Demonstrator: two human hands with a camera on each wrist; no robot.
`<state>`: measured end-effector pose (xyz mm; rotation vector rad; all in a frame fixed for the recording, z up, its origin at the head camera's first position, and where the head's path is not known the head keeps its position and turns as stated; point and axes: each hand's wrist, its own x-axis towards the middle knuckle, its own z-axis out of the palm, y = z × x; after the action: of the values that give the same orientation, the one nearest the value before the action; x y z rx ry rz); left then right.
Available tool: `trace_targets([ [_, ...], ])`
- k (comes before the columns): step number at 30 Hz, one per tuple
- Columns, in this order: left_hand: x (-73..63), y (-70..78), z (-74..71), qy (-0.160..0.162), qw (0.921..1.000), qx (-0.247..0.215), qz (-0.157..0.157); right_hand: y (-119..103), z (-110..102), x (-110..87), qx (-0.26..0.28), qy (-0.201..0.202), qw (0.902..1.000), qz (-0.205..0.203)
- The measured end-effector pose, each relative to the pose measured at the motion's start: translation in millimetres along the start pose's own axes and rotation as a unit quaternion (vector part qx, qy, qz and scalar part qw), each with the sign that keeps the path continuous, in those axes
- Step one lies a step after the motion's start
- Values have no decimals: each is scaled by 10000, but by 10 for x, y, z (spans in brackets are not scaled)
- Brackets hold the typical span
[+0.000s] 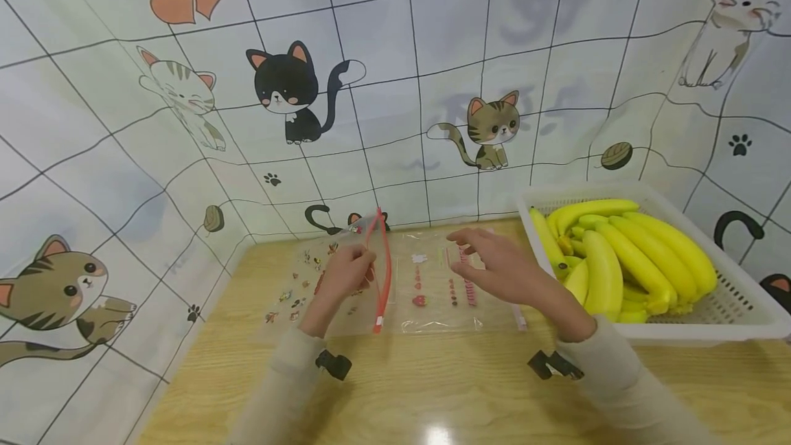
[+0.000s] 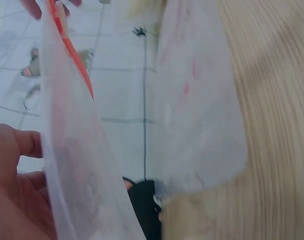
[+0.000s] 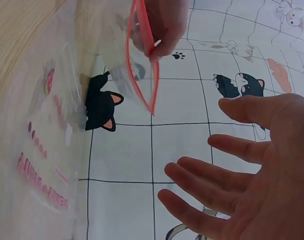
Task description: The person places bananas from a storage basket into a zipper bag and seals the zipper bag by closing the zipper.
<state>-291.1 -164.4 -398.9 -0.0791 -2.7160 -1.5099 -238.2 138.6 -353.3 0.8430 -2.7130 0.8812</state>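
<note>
My left hand [image 1: 346, 270] pinches a clear zip bag [image 1: 387, 266] by its red-edged mouth, which stands raised and parted. Small colourful printed or loose pieces show through this bag; I cannot tell which. In the right wrist view, the left fingertips [image 3: 166, 40] hold the red strip. A second clear zip bag [image 1: 439, 321] lies flat to the right, showing pink strawberry shapes and lettering. Above that bag, my right hand [image 1: 497, 263] hovers with fingers spread and nothing held. The right wrist view shows the right palm and fingers [image 3: 211, 185] apart from both bags.
A white perforated basket [image 1: 692, 328] full of yellow bananas [image 1: 602, 273] stands on the right of the wooden table [image 1: 420, 390]. Behind and to the left rise walls covered in a cat-print grid [image 1: 383, 101]. Both wrists wear black straps with small devices [image 1: 334, 364].
</note>
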Motion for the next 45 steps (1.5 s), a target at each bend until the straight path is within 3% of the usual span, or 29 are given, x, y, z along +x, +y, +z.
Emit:
trace_targets([
  [10,-162,293,236,-186,9972,-696,179,67,144,120,1004,48,9934,545],
  [16,-202,438,353,-337,9943,-996,156,66,198,194,1228,143,9877,955],
  [22,-248,477,426,-353,9916,-1232,184,34,222,221,1280,208,9863,1021],
  [29,-341,509,493,-422,9900,-1166,678,70,278,220,1316,128,9851,1098],
  [36,-431,602,519,-462,9887,-1141,858,35,325,226,1312,-126,9826,1311],
  [45,-488,677,543,-731,9852,-964,1219,42,405,215,1349,-212,9832,1209],
])
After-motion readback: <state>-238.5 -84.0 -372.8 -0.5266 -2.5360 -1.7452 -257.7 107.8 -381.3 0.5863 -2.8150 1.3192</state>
